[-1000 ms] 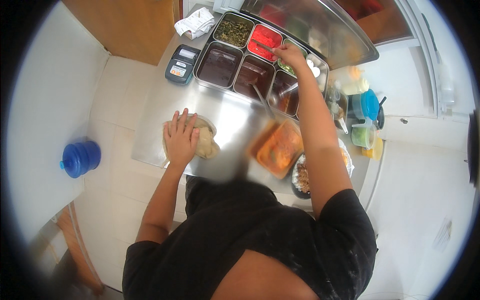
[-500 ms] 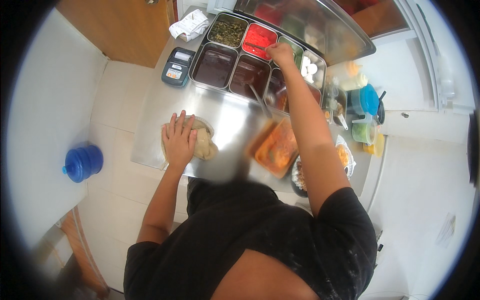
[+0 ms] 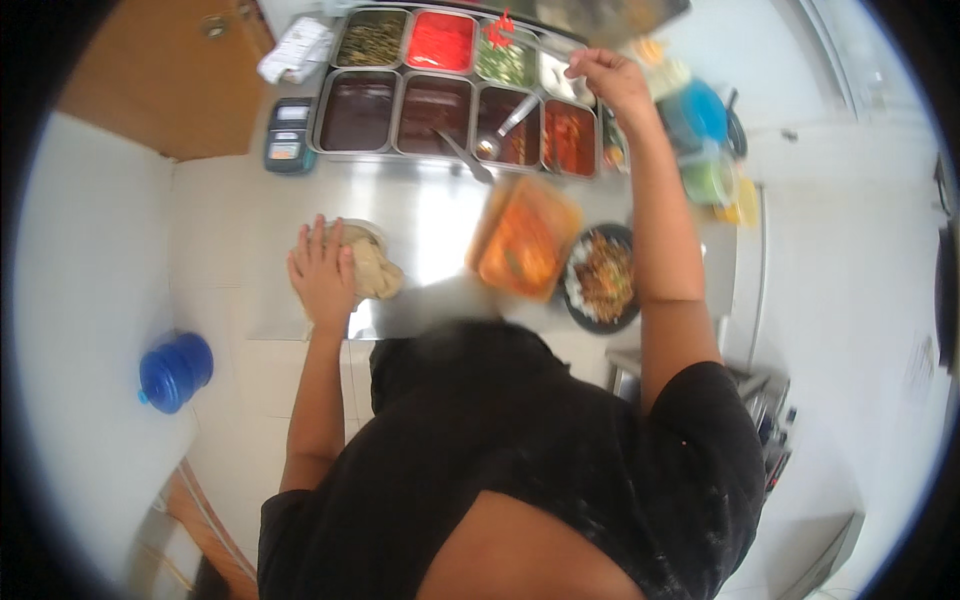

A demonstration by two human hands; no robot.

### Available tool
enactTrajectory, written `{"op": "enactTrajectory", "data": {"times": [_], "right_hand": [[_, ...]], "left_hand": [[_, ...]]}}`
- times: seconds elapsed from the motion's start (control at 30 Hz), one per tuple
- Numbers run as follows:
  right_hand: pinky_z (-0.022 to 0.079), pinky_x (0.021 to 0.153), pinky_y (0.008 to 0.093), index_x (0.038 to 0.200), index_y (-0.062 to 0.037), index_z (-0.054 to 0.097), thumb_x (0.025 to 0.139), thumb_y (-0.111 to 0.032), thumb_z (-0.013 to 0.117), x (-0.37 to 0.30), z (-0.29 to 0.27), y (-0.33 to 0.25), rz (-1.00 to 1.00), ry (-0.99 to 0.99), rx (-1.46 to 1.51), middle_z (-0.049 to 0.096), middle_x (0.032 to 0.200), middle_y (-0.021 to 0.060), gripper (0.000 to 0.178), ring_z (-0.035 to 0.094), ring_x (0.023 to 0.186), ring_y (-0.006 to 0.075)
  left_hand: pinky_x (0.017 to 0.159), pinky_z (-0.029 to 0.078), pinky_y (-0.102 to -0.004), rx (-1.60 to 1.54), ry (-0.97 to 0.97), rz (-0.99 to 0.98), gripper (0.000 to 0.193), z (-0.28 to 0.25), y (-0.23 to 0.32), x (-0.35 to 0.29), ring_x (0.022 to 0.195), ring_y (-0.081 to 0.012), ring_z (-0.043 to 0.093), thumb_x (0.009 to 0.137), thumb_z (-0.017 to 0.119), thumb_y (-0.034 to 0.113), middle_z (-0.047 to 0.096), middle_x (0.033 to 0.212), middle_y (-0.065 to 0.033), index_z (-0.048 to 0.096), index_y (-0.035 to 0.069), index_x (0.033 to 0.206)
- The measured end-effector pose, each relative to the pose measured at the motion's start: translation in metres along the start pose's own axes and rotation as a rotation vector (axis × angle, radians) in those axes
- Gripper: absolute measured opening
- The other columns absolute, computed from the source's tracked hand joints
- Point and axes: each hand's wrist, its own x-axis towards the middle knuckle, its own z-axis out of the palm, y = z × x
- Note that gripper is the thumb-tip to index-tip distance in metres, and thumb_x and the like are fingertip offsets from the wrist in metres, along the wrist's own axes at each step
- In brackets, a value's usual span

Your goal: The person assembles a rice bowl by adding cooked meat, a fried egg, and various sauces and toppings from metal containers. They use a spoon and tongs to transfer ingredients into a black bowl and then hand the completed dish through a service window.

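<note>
Over the right end of a rack of metal food pans, my right hand (image 3: pixel 615 82) is closed on a thin serving utensil (image 3: pixel 545 42) whose exact kind is blurred. Bright red shreds (image 3: pixel 499 31) hang at its far end, above the pan of chopped green pieces (image 3: pixel 506 63). Left of that stands the pan of red food (image 3: pixel 441 42). My left hand (image 3: pixel 325 272) lies with fingers stretched out on a crumpled beige cloth (image 3: pixel 374 270). Part of a round pale rim shows behind the cloth.
A black bowl of rice and topping (image 3: pixel 603 280) and an orange-stained plastic tub (image 3: pixel 522 240) sit near the counter's front. Ladles rest in the dark sauce pans (image 3: pixel 434 110). A small printer (image 3: pixel 289 137) stands left; lidded containers (image 3: pixel 697 115) stand right.
My right hand has lifted the utensil from the red food and moved right, carrying red shreds. The view has shifted, and the rice bowl shows more fully. My left hand stays on the cloth.
</note>
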Motion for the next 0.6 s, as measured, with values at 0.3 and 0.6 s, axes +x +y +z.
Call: {"op": "enactTrajectory", "data": {"times": [0.3, 0.6], "right_hand": [[0.04, 0.062, 0.0188, 0.105, -0.0003, 0.066, 0.085, -0.016, 0.064, -0.171, -0.114, -0.017, 0.19, 0.014, -0.388, 0.066, 0.082, -0.0006, 0.025, 0.055, 0.072, 0.0049], [0.047, 0.071, 0.024, 0.103, 0.0006, 0.065, 0.084, -0.011, 0.065, -0.268, -0.108, 0.037, 0.462, -0.001, -0.284, 0.068, 0.085, 0.0048, 0.022, 0.061, 0.078, 0.0087]], "left_hand": [[0.108, 0.017, -0.0515, -0.024, 0.025, 0.052, 0.042, 0.006, -0.003, 0.001, 0.135, -0.0264, 0.032, 0.098, 0.034, 0.036, 0.041, 0.143, -0.0023, 0.049, 0.024, 0.135], [0.108, 0.017, -0.0519, -0.036, 0.029, 0.079, 0.042, 0.006, -0.002, 0.0, 0.135, -0.0272, 0.032, 0.098, 0.032, 0.035, 0.041, 0.144, -0.0035, 0.048, 0.024, 0.135]]}}
